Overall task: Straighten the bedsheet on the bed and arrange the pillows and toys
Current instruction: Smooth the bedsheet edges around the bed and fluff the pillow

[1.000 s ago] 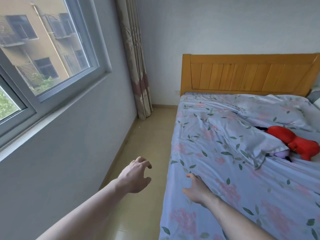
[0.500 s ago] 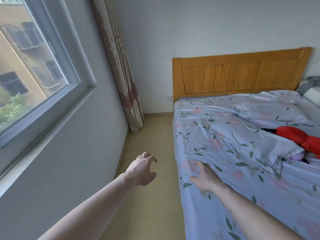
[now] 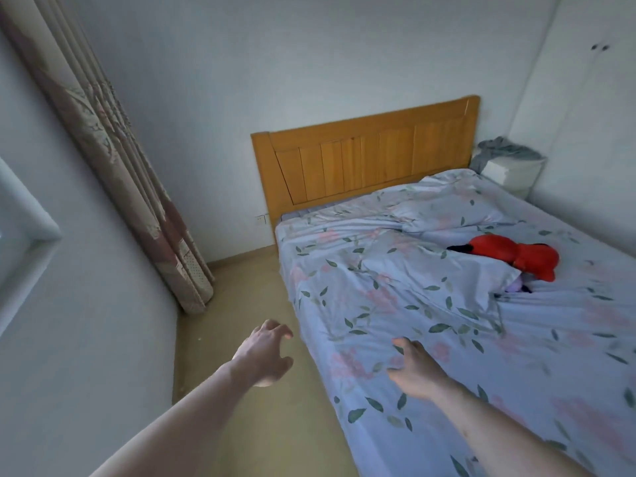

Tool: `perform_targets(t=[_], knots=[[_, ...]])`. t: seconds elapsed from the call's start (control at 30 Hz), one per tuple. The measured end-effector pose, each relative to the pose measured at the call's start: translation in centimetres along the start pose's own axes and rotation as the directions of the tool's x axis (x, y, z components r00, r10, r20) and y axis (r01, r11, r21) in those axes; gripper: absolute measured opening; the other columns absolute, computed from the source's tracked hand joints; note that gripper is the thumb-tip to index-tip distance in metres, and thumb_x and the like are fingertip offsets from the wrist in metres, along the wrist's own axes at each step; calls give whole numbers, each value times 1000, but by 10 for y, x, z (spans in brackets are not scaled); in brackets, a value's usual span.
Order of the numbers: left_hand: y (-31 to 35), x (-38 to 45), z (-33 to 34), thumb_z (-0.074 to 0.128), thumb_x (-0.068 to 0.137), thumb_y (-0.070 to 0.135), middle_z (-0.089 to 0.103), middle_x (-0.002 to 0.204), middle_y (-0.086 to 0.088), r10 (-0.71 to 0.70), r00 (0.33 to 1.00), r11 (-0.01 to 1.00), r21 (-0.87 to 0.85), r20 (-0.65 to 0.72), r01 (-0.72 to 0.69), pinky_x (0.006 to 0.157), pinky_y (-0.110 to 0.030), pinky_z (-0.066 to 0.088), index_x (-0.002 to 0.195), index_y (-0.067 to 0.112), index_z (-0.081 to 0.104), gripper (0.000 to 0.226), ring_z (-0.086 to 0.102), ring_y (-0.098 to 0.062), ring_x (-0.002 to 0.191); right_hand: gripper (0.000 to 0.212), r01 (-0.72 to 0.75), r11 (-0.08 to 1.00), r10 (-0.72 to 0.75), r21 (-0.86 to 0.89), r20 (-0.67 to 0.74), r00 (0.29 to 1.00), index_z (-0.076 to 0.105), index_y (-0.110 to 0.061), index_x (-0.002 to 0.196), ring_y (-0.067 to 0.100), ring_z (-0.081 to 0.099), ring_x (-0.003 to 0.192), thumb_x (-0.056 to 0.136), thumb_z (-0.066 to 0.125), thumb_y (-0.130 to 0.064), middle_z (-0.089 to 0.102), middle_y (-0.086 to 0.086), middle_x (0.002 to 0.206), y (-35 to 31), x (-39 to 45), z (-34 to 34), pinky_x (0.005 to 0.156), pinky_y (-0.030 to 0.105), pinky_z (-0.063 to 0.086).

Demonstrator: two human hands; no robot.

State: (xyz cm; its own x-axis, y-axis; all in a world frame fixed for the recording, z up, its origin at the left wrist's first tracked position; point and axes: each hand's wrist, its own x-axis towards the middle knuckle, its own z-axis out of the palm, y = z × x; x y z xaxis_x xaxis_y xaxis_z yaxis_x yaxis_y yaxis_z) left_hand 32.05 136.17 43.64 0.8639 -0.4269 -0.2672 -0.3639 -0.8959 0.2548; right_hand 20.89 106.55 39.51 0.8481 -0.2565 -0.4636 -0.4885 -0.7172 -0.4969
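Resting on the floral bedsheet [image 3: 395, 304], right hand [image 3: 418, 373], fingers spread; left hand [image 3: 263, 356] loosely curled, empty, over floor.

A bed [image 3: 344, 390] stands right of a floor strip [image 3: 241, 339], headboard [image 3: 364, 166] behind. A stuffed toy [image 3: 516, 256] lies on the bedsheet [image 3: 430, 339], right of a pillow [image 3: 423, 270]. Curtain [image 3: 113, 173] hangs left.
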Motion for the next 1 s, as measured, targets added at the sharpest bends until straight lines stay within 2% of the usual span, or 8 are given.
perform_targets(t=[0.1, 0.27, 0.4, 0.53, 0.7, 0.77, 0.87, 1.0], knots=[[11, 50, -11, 66, 91, 39, 36, 151, 9, 74, 997, 997, 0, 16, -74, 112, -32, 39, 141, 35, 47, 53, 42, -18, 136, 66, -66, 997, 67, 35, -22, 998, 23, -23, 154, 22, 56, 115, 99, 57, -34, 26, 5, 156, 5, 33, -19, 90, 33, 50], [6, 161, -39, 66, 93, 39, 34, 154, 9, 77, 996, 997, 18, 36, -77, 113, -33, 39, 143, 36, 46, 54, 40, -18, 138, 64, -94, 983, 100, 154, -33, 994, 24, -23, 154, 18, 61, 85, 99, 55, -30, 30, 6, 150, -9, 134, -49, 67, 31, 51], [-7, 228, -63, 67, 93, 39, 36, 153, 9, 39, 998, 997, 58, 57, -42, 114, -33, 37, 141, 37, 47, 52, 41, -18, 137, 67, -106, 972, 113, 208, -22, 993, 24, -22, 154, 21, 59, 99, 97, 57, -31, 35, 7, 149, -29, 197, -74, 77, 32, 52], [-10, 291, -81, 66, 93, 41, 37, 152, 8, 11, 996, 998, 53, 86, -15, 113, -34, 39, 141, 37, 47, 52, 42, -19, 137, 67, -99, 965, 107, 242, -20, 994, 28, -21, 153, 16, 54, 98, 95, 61, -30, 40, 5, 148, -46, 249, -97, 66, 23, 45], [-6, 373, -98, 64, 93, 39, 37, 153, 8, 46, 994, 998, 49, 99, -51, 112, -35, 40, 142, 36, 47, 52, 41, -20, 139, 69, -37, 947, 76, 319, -112, 991, 36, -19, 147, 13, 53, 116, 91, 68, -42, 42, -4, 151, -56, 306, -129, 86, 27, 52], [-2, 418, -104, 63, 94, 38, 36, 154, 8, 86, 990, 995, 49, 114, -92, 112, -37, 39, 142, 34, 47, 51, 40, -20, 140, 74, -68, 916, 126, 395, -122, 985, 36, -20, 149, 15, 53, 123, 88, 72, -42, 37, -5, 154, -56, 335, -142, 76, 20, 54], [2, 480, -110, 61, 94, 38, 35, 155, 7, 132, 981, 989, 51, 140, -140, 113, -39, 38, 142, 35, 47, 50, 40, -21, 140, 71, -130, 896, 185, 425, -91, 978, 34, -17, 149, 14, 49, 107, 89, 71, -29, 39, 2, 152, -53, 376, -148, 55, 8, 37], [0, 580, -115, 61, 93, 38, 36, 153, 7, 211, 959, 973, 55, 189, -225, 111, -39, 39, 140, 35, 48, 49, 43, -22, 136, 67, -210, 836, 288, 508, -79, 954, 33, -17, 148, 7, 53, 92, 91, 67, -22, 41, 4, 150, -60, 449, -150, 63, 15, 47]])
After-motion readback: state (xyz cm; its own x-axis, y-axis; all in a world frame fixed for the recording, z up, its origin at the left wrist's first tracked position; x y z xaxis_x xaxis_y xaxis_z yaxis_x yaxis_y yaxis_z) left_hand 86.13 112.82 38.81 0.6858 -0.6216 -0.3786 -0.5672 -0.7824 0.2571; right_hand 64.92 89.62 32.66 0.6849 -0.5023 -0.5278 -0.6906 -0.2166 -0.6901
